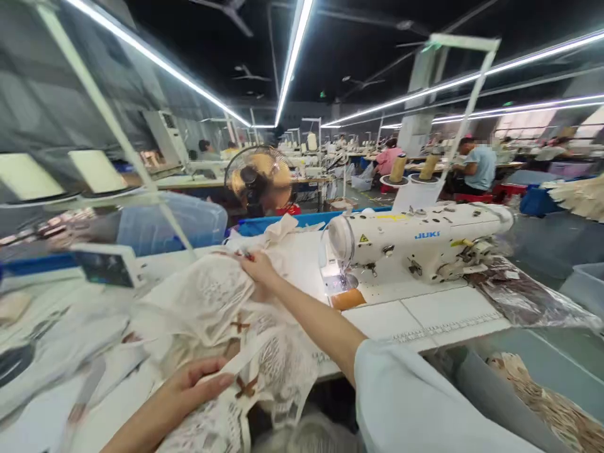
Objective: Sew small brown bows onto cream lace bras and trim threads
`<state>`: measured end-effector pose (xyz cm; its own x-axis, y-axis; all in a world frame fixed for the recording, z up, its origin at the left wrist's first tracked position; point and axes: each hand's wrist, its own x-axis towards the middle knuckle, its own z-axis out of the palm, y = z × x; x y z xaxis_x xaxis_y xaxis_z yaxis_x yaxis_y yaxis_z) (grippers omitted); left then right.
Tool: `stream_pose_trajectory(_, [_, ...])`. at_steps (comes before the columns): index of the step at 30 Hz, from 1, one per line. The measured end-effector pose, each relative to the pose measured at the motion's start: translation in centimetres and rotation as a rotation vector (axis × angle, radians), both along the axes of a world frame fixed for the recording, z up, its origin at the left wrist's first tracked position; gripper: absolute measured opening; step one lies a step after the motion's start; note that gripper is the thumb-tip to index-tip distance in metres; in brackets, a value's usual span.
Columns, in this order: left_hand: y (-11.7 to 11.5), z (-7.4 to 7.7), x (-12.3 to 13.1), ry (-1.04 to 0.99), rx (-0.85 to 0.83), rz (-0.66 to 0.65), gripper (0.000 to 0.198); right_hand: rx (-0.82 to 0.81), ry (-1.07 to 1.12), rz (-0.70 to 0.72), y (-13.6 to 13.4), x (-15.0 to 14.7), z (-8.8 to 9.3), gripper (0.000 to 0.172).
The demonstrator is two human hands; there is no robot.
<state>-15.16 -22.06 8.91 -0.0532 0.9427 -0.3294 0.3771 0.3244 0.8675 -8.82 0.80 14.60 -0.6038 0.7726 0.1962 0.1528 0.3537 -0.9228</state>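
Cream lace bras (pixel 278 358) with brown bows lie in a heap over the table's front edge. My left hand (pixel 201 387) is closed at the near side of the heap, with a pale strap of a bra between thumb and fingers. Stretched further out, my right hand (pixel 259 267) is closed at the far edge of a lace cup (pixel 212 283). A small dark and reddish bit shows at its fingertips, too blurred to name. To the right of that hand stands a white sewing machine (pixel 396 239), its needle area lit.
An orange-brown piece (pixel 349 299) lies before the needle. A small screen (pixel 106 265) and thread cones (pixel 97 171) are on the left. Behind the table stands a fan (pixel 258 179). Plastic-wrapped dark material (pixel 523 289) lies at right. Other people (pixel 476 167) sit further back.
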Motion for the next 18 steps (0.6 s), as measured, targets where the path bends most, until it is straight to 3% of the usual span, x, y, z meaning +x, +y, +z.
stream_pose_trajectory(3, [-2.1, 0.5, 3.3, -0.138, -0.021, -0.039, 0.054, -0.041, -0.044, 0.067, -0.8, 1.5, -2.2, 0.032])
stream_pose_trajectory(6, [-3.8, 0.6, 5.3, -0.141, -0.057, -0.039, 0.058, -0.035, -0.049, 0.155, -2.1, 3.4, -2.2, 0.025])
stream_pose_trajectory(8, [-4.7, 0.5, 6.2, -0.138, -0.067, -0.042, 0.059, 0.037, -0.044, 0.156, -3.7, 6.0, -1.8, 0.019])
stream_pose_trajectory(11, [-5.8, 0.1, 6.8, -0.142, -0.069, -0.051, 0.056, 0.215, -0.037, 0.155, -7.4, 11.8, -2.1, 0.026])
stream_pose_trajectory(15, [-6.4, -0.6, 7.1, -0.143, -0.079, -0.082, 0.051, 0.243, -0.151, 0.559, -12.1, 18.6, -4.9, 0.027])
stream_pose_trajectory(18, [-6.4, -0.7, 7.7, -0.104, -0.096, -0.117, 0.053, 0.275, -0.302, 0.594, -13.0, 20.2, -6.4, 0.027])
